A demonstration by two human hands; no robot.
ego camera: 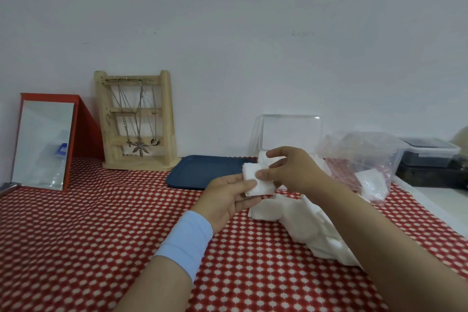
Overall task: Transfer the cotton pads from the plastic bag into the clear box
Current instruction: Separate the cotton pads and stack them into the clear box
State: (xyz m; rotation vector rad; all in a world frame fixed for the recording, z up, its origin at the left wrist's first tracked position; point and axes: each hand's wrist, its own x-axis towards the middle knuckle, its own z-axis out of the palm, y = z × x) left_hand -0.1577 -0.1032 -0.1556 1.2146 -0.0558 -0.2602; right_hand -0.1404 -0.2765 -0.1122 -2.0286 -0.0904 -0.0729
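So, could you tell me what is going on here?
A person is holding a small stack of cotton pads between both hands, the left hand underneath and the right hand pinching it. Loose pads lie on the tablecloth; a few are in the plastic bag. The clear box stands open behind.

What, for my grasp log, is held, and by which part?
Cotton pad stack: left hand grips its lower-left edge, right hand pinches its right side.

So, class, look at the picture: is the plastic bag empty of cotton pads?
No: a few white cotton pads show through the clear plastic bag, lying inside it near its bottom.
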